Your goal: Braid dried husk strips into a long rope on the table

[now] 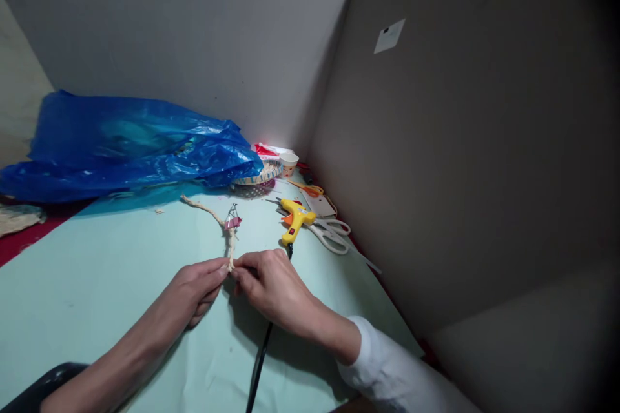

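Note:
Both hands meet at the near end of a cream-coloured cord (231,244), which looks twisted or braided. My left hand (198,281) pinches that end from the left, thumb and fingertips together. From the right, my right hand (266,277) pinches the same end, its fingertips almost touching the left ones. Farther up, a pink binder clip (233,222) with wire handles grips the cord. Beyond the clip the cord's loose tail (201,207) bends away to the upper left on the pale green table cover (121,271).
A yellow glue gun (296,219) lies right of the cord, its black cable (261,355) running under my right forearm. White-handled scissors (334,232) and orange-handled scissors (310,189) lie beside it. Behind are a blue plastic bag (135,148), a woven basket (264,172) and a paper cup (289,164).

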`<state>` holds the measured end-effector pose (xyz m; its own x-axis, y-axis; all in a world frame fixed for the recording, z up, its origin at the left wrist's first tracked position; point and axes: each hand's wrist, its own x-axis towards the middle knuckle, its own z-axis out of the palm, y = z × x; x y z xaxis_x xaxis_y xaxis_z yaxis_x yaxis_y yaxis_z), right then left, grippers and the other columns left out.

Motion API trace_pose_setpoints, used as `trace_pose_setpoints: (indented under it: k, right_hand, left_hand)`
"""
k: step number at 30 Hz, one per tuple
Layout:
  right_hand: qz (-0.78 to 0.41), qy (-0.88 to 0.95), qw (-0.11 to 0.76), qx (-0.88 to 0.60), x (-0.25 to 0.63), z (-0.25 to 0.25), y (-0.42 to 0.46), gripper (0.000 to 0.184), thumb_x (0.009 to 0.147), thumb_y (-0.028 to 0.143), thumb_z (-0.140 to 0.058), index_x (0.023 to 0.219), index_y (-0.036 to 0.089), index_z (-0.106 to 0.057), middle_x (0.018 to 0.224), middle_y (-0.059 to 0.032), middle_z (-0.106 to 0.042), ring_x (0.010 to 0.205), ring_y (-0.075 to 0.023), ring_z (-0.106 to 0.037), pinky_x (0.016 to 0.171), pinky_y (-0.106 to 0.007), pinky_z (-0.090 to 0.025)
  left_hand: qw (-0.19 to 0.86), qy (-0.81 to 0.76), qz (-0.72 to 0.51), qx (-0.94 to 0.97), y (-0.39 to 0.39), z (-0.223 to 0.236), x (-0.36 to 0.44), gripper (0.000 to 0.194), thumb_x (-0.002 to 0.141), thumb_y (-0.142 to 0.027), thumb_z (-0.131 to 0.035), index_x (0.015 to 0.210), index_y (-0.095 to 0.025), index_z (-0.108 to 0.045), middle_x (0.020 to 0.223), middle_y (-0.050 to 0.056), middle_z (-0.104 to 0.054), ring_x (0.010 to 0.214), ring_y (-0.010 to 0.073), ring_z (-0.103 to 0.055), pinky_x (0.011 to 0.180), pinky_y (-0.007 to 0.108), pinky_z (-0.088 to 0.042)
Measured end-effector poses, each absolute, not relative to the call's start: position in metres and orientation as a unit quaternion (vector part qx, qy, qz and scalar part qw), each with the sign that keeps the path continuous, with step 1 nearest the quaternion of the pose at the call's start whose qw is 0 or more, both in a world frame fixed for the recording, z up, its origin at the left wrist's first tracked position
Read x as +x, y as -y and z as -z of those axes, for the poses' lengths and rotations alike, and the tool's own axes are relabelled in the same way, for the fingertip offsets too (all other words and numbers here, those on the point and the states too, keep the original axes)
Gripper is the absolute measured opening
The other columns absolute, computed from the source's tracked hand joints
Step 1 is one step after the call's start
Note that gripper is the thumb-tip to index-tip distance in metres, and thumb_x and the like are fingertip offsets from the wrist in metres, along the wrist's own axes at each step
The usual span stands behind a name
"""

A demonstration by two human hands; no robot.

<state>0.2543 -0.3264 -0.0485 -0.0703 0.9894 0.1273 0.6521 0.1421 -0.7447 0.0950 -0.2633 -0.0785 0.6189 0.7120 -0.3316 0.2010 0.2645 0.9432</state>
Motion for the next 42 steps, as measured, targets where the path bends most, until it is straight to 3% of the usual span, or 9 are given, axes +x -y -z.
trace_pose_setpoints:
  k: [6, 9, 14, 17, 21, 24, 26, 34, 42]
  right_hand:
    - [-0.393, 0.615, 0.364, -0.579, 0.261, 0.064, 0.315, 0.026, 0.09, 0.023, -0.058, 0.069, 0.016, -0.071, 0.057, 0.0024, -0.058, 0.057, -0.01, -0.045, 0.061, -0.023, -0.034]
    - [-0.47, 0.563, 0.379, -0.564, 0.262, 0.069, 0.311, 0.025, 0.089, 0.032, -0.062, 0.072, 0.014, -0.071, 0.061, 0.0016, -0.059, 0.057, -0.0098, -0.041, 0.058, -0.024, -0.031]
    - [-0.575, 0.503, 0.418, -0.492, 0.262, 0.064, 0.311, 0.042, 0.075, 0.053, -0.075, 0.066, 0.014, -0.063, 0.067, -0.0005, -0.059, 0.063, -0.0106, -0.046, 0.064, -0.025, -0.033]
    - [-0.614, 0.461, 0.428, -0.477, 0.263, 0.063, 0.312, 0.043, 0.07, 0.055, -0.079, 0.069, 0.014, -0.063, 0.065, 0.0007, -0.058, 0.057, -0.0086, -0.042, 0.058, -0.024, -0.028]
    - [-0.654, 0.405, 0.448, -0.455, 0.264, 0.064, 0.314, 0.042, 0.068, 0.051, -0.082, 0.075, 0.015, -0.062, 0.064, 0.0016, -0.061, 0.05, -0.0061, -0.036, 0.049, -0.024, -0.02]
    - [-0.683, 0.368, 0.447, -0.445, 0.264, 0.062, 0.314, 0.041, 0.067, 0.047, -0.086, 0.075, 0.015, -0.061, 0.063, 0.0031, -0.06, 0.046, -0.0045, -0.036, 0.044, -0.023, -0.017]
    - [-0.703, 0.341, 0.437, -0.445, 0.262, 0.059, 0.314, 0.041, 0.067, 0.045, -0.087, 0.076, 0.014, -0.061, 0.06, 0.0049, -0.056, 0.044, -0.0034, -0.032, 0.042, -0.023, -0.014]
    - [-0.74, 0.281, 0.433, -0.431, 0.258, 0.053, 0.314, 0.048, 0.061, 0.038, -0.093, 0.083, 0.016, -0.055, 0.057, 0.0074, -0.052, 0.045, -0.0026, -0.031, 0.043, -0.02, -0.015]
    - [-0.661, 0.368, 0.442, -0.482, 0.256, 0.061, 0.317, 0.055, 0.068, 0.052, -0.086, 0.097, 0.019, -0.053, 0.058, 0.0077, -0.057, 0.046, -0.0055, -0.034, 0.045, -0.022, -0.018]
  left_hand:
    - [0.714, -0.401, -0.251, 0.516, 0.267, 0.069, 0.093, 0.028, 0.082, -0.046, -0.062, 0.084, -0.021, -0.051, 0.049, -0.013, -0.036, 0.044, 0.0031, -0.011, 0.045, 0.019, -0.006]
    - [0.717, -0.406, -0.252, 0.508, 0.265, 0.068, 0.09, 0.029, 0.082, -0.044, -0.066, 0.079, -0.019, -0.053, 0.051, -0.01, -0.047, 0.043, 0.0005, -0.015, 0.045, 0.018, -0.006]
    - [0.731, -0.375, -0.258, 0.508, 0.259, 0.072, 0.086, 0.03, 0.078, -0.041, -0.076, 0.077, -0.016, -0.06, 0.064, -0.005, -0.063, 0.042, -0.0022, -0.02, 0.044, 0.016, -0.009]
    - [0.722, -0.381, -0.257, 0.517, 0.255, 0.073, 0.084, 0.028, 0.075, -0.04, -0.079, 0.078, -0.017, -0.063, 0.066, -0.005, -0.065, 0.042, -0.0015, -0.022, 0.043, 0.016, -0.011]
    - [0.667, -0.414, -0.241, 0.57, 0.252, 0.068, 0.084, 0.032, 0.069, -0.045, -0.079, 0.08, -0.018, -0.065, 0.065, -0.002, -0.067, 0.043, 0.0029, -0.031, 0.043, 0.019, -0.018]
    - [0.598, -0.435, -0.228, 0.634, 0.254, 0.061, 0.084, 0.03, 0.071, -0.049, -0.073, 0.078, -0.02, -0.065, 0.068, 0.002, -0.07, 0.061, 0.0153, -0.056, 0.055, 0.025, -0.038]
    - [0.54, -0.438, -0.227, 0.682, 0.257, 0.058, 0.084, 0.028, 0.075, -0.051, -0.066, 0.077, -0.023, -0.063, 0.07, 0.002, -0.07, 0.071, 0.0215, -0.062, 0.062, 0.029, -0.042]
    - [0.343, -0.424, -0.231, 0.806, 0.268, 0.064, 0.083, 0.025, 0.084, -0.046, -0.051, 0.07, -0.026, -0.058, 0.063, -0.002, -0.064, 0.058, 0.0187, -0.057, 0.058, 0.029, -0.041]
    - [0.305, -0.457, -0.256, 0.795, 0.271, 0.072, 0.091, 0.023, 0.087, -0.045, -0.05, 0.073, -0.026, -0.053, 0.058, -0.004, -0.064, 0.052, 0.0175, -0.053, 0.056, 0.03, -0.037]
